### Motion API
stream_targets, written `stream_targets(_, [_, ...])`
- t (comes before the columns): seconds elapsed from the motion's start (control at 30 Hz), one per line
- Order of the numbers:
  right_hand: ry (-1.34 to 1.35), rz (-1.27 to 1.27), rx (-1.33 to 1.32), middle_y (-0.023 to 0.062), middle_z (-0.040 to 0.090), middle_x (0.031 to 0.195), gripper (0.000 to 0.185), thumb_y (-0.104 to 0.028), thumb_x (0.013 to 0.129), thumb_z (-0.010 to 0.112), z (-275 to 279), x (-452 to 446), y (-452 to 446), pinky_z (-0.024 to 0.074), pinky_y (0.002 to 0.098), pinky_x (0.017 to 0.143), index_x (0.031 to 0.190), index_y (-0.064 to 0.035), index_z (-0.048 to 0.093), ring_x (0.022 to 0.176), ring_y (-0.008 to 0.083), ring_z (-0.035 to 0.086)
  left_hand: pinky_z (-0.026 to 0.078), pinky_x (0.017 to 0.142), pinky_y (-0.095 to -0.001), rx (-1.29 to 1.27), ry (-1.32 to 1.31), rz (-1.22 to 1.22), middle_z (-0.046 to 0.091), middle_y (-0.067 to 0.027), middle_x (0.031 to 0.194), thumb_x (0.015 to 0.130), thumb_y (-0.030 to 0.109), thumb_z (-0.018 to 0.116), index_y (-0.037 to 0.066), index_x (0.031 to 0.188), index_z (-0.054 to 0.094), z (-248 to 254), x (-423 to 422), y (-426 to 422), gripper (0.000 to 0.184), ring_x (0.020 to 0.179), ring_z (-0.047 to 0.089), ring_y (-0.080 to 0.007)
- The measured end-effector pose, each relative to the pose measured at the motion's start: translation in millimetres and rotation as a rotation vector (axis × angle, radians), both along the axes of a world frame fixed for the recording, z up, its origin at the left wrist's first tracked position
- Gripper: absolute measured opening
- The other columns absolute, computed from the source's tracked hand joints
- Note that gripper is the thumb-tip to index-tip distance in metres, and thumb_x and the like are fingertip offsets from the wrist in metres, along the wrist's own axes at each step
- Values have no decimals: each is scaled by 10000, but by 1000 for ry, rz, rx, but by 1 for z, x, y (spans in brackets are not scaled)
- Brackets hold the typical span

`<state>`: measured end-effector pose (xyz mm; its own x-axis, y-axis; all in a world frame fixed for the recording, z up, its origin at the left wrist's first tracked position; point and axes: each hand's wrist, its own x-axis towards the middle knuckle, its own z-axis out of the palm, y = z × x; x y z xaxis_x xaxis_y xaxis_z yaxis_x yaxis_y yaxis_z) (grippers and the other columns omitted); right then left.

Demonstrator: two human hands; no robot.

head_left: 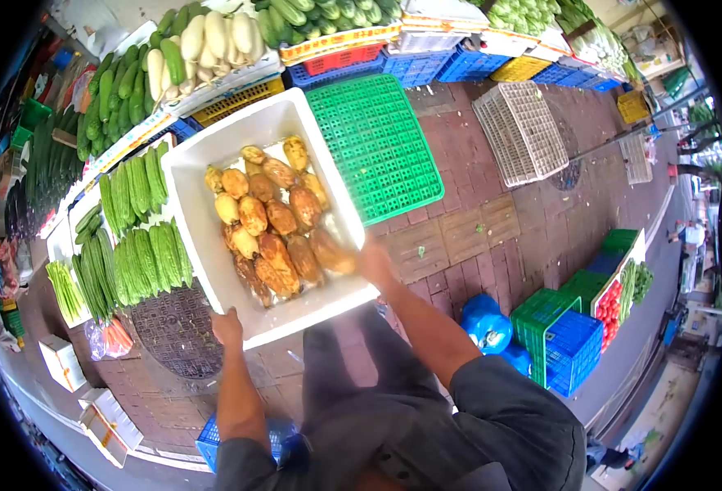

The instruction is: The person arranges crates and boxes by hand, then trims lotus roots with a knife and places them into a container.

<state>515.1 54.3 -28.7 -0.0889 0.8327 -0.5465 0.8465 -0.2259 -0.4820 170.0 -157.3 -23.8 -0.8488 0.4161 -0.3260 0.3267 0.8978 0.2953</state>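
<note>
A white foam box (199, 188) tilts in front of me, with brown and yellow lumpy pieces that look like lotus root (281, 217) piled in it. My left hand (227, 327) is closed on the box's near left corner. At the right rim, my right hand (380, 263) is smeared by motion. A brown lotus root (334, 252), equally blurred, reaches from its fingers into the box, and the hand appears closed on its end. The fingertips are hard to make out. Beside the box's far right side lies a green plastic crate (377, 143), bottom up.
Ridged green gourds (152, 260) and white gourds (218, 37) fill the stall on the left and behind. A white slatted crate (520, 131) stands on the brick pavement. To my right are a blue bag (485, 323), a blue crate (573, 352) and tomatoes (609, 314).
</note>
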Motion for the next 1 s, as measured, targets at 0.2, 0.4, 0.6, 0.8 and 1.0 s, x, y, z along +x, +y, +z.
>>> stream_targets(0.2, [-9,48,86,230,694,934,477,-319,913,606,-11,67,1,497,540,791,1283,-49,473,900,444,657,441,975,-502,50,-30,-6,601,-345,1193,839,287,692,-109,1245,502,-18,68,-16,598,1103,592,-487])
stream_targets(0.4, [-39,-55,135,250,695,884,596,-294,815,727,-11,138,-23,541,505,733,1301,-33,502,853,432,683,420,1003,-496,20,10,-60,543,-361,1285,838,283,694,-125,1316,465,-40,120,-27,669,1173,554,-481])
stream_targets(0.6, [-125,-147,2,249,696,999,537,-431,931,561,2,209,-52,522,543,817,1285,-27,546,932,423,681,503,890,-475,248,-119,-289,652,-299,1150,856,120,657,-83,1411,417,21,193,25,638,1010,650,-435])
stream_targets(0.8, [-478,222,379,90,640,651,236,-280,946,566,-118,368,-98,479,450,542,1068,-337,759,521,260,575,504,669,-511,58,-406,-37,704,-243,860,914,353,612,-44,1045,675,-22,234,53,422,744,674,-373])
stream_targets(1.0, [-128,-428,95,306,595,1243,591,-261,915,693,-21,435,-23,527,451,892,1322,113,486,1035,384,632,529,742,-496,58,-315,-272,695,-217,968,824,239,663,19,1223,535,21,342,162,473,884,687,-384])
